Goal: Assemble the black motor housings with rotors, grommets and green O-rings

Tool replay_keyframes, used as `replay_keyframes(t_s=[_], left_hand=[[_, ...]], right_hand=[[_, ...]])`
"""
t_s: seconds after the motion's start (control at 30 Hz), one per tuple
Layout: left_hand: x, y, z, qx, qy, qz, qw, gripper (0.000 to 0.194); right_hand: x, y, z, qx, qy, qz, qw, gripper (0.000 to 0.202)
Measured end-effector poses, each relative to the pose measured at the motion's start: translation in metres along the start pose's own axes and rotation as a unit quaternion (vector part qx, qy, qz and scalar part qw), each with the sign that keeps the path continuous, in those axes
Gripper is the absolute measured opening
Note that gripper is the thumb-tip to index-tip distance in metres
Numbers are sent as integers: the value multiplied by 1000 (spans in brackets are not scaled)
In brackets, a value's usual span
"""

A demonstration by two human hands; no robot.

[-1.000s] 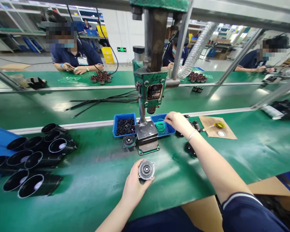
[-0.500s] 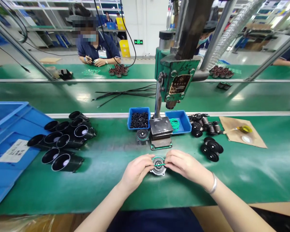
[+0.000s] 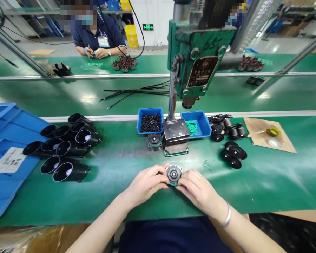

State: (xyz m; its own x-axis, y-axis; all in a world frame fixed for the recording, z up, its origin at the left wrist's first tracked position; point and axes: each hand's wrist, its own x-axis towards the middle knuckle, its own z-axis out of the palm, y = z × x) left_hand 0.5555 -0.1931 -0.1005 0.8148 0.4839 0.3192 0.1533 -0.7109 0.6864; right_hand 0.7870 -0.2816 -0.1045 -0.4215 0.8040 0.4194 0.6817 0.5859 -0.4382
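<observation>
A round grey metal part [image 3: 173,173] with a dark ringed centre lies between my hands at the front middle of the green table. Part of a green ring [image 3: 173,184] shows along its near edge. My left hand [image 3: 152,181] has its fingers closed on the left side of the part. On the right side, my right hand [image 3: 196,186] pinches the rim. The fingertips hide both side edges. A similar round part [image 3: 155,140] stands farther back, left of the metal press block [image 3: 176,130].
Blue bins hold black rings [image 3: 139,121] and green rings [image 3: 206,128]. A green press head [image 3: 202,59] hangs above. Black cylinders [image 3: 71,171] and a large blue crate [image 3: 5,186] are left; dark rotors [image 3: 235,151] and cardboard [image 3: 284,140] right. A person [image 3: 94,35] sits opposite.
The green ring, stretched straight across the part's middle before, now lies along its near edge. My fingers have moved down to the part's sides. The view has shifted slightly downward.
</observation>
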Motion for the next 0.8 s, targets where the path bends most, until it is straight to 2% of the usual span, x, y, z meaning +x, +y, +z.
replay_keyframes(t_s=[0.07,0.13,0.2,0.23,0.3,0.37,0.47,0.57,0.67,0.8], left_hand=[[-4,0,5,-5,15,-4,1000,23],[-3,1,13,1,54,-30,998,50],[2,3,24,20,65,-62,996,78],[5,5,29,31,58,-72,995,84],[6,7,36,51,50,-82,994,81],[-1,7,36,75,77,-95,990,73],[-17,-5,18,127,152,-171,965,61],[-22,-28,-12,150,217,-258,929,55],[-6,-54,-35,142,223,-268,926,60],[13,-74,-43,157,207,-244,934,61]], right_hand=[[-1,-1,2,12,20,-30,999,20],[1,0,1,52,76,-29,995,23],[7,3,-3,81,166,27,982,20],[10,6,-5,84,204,65,973,17],[14,11,-12,73,244,115,960,14],[13,19,-22,42,250,129,959,11],[-3,36,-41,-73,283,145,945,8],[-27,57,-58,-210,311,200,905,17],[-47,73,-66,-276,282,242,887,37],[-64,80,-62,-245,237,247,907,44]])
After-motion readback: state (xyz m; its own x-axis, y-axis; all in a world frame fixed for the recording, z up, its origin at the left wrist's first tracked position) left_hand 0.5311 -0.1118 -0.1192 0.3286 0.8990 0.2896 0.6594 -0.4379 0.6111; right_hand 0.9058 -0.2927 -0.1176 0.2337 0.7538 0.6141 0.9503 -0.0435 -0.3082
